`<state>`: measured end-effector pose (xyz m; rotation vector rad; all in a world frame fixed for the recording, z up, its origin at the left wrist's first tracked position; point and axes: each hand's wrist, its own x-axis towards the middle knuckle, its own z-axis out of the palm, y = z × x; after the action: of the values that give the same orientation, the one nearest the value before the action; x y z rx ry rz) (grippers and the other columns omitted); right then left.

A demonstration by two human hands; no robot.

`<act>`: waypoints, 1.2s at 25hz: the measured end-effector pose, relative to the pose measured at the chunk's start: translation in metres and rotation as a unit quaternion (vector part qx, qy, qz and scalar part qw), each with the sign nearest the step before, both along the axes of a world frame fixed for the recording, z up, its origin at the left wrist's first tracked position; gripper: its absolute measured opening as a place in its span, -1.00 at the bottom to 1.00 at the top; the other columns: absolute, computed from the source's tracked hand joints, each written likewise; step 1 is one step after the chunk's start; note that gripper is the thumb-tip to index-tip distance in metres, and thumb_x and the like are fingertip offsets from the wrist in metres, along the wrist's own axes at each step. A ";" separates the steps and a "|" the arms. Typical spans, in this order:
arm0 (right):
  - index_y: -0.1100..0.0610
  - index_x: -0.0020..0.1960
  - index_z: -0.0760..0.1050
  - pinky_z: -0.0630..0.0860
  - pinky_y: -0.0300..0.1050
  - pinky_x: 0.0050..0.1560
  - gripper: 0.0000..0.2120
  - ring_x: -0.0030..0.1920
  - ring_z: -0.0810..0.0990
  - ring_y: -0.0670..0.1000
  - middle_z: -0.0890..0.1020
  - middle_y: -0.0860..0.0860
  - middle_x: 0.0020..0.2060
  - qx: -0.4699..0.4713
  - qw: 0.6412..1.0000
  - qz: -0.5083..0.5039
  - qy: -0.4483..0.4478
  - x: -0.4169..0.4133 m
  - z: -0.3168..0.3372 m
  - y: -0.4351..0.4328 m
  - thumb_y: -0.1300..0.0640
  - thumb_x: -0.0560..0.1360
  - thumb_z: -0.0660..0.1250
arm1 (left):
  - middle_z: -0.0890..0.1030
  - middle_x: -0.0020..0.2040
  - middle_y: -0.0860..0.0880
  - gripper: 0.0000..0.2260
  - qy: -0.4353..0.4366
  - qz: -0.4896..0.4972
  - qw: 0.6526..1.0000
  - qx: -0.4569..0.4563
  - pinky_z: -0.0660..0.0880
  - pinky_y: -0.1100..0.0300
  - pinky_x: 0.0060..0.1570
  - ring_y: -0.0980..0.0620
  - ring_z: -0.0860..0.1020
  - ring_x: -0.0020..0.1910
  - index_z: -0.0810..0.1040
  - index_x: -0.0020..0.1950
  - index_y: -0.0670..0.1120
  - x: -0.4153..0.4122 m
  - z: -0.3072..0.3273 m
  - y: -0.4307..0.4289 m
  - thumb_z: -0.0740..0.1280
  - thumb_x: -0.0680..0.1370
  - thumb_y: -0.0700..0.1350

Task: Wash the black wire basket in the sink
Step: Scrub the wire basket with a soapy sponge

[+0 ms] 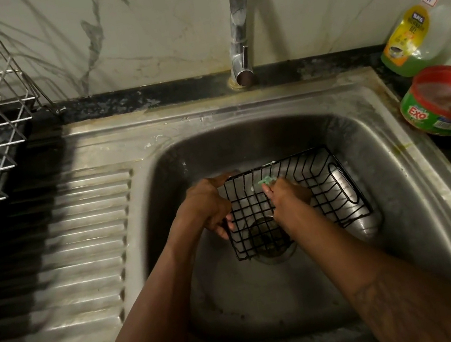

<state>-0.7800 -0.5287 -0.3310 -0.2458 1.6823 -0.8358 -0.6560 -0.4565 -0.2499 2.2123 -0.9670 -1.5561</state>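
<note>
We see the black wire basket [320,175] tilted over the drain [275,255] in the sink [239,294]; our left hand [206,204] curls round its left rim, our right hand [285,199], reaching inside, pinches a green scrubber [265,182].

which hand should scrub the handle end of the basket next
Right. The right hand pinches the green scrubber inside the black wire basket, nearer that end; the left hand grips the opposite rim, steadying it.

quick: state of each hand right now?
Left hand: closed, gripping the black wire basket by its left rim.
Right hand: closed, pinching a green scrub pad against the basket.
</note>
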 end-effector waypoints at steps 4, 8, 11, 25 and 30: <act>0.16 0.06 0.57 0.53 -0.27 -0.47 -0.92 -0.39 0.67 -0.12 0.67 -0.02 -0.21 0.002 0.998 -0.012 -0.057 -0.001 0.006 -0.007 0.19 0.58 0.36 | 0.71 -0.25 -0.16 -0.26 -0.005 -0.004 1.000 0.000 0.61 0.09 -0.44 -0.05 0.71 -0.35 0.29 0.54 0.16 0.000 0.002 0.000 0.37 0.50 -0.43; 0.04 0.32 0.54 0.54 -0.32 0.09 -0.66 -0.17 0.59 -0.31 0.57 -0.47 -0.42 -0.007 0.986 0.031 -0.162 -0.011 -0.015 -0.030 0.25 0.60 0.22 | 0.70 -0.29 -0.11 -0.23 -0.019 -0.018 1.000 -0.005 0.57 0.16 -0.51 0.02 0.68 -0.43 0.25 0.55 0.19 0.000 0.006 0.002 0.37 0.51 -0.43; 0.10 -0.01 0.65 0.57 -0.29 -0.20 -0.93 -0.30 0.66 -0.23 0.68 -0.11 -0.38 -0.022 0.998 -0.037 -0.042 -0.013 -0.010 -0.011 0.20 0.51 0.43 | 0.71 -0.29 -0.14 -0.30 -0.014 -0.014 1.000 0.014 0.59 0.10 -0.47 -0.02 0.70 -0.40 0.34 0.50 0.13 0.001 0.001 -0.001 0.37 0.50 -0.44; 0.28 -0.02 0.60 0.68 -0.17 -0.03 -0.88 -0.21 0.72 -0.03 0.71 0.11 -0.17 -0.024 0.986 0.089 -0.140 0.024 0.022 0.015 0.43 0.50 0.36 | 0.72 -0.25 -0.14 -0.15 -0.030 -0.016 0.999 0.001 0.65 0.07 -0.42 -0.02 0.70 -0.38 0.11 0.60 0.24 -0.001 0.008 0.001 0.35 0.53 -0.44; 0.24 -0.02 0.60 0.65 -0.19 -0.16 -0.90 -0.18 0.70 -0.02 0.71 0.13 -0.09 0.016 0.981 0.158 -0.110 0.030 0.006 0.022 0.32 0.56 0.31 | 0.69 -0.32 -0.11 -0.14 -0.022 -0.014 1.000 -0.010 0.63 0.08 -0.44 -0.01 0.69 -0.41 0.08 0.60 0.27 -0.004 0.010 0.003 0.37 0.54 -0.41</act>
<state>-0.7498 -0.5067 -0.3249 -0.3740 1.4026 -0.5740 -0.6602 -0.4532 -0.2397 2.2375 -1.0263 -1.5081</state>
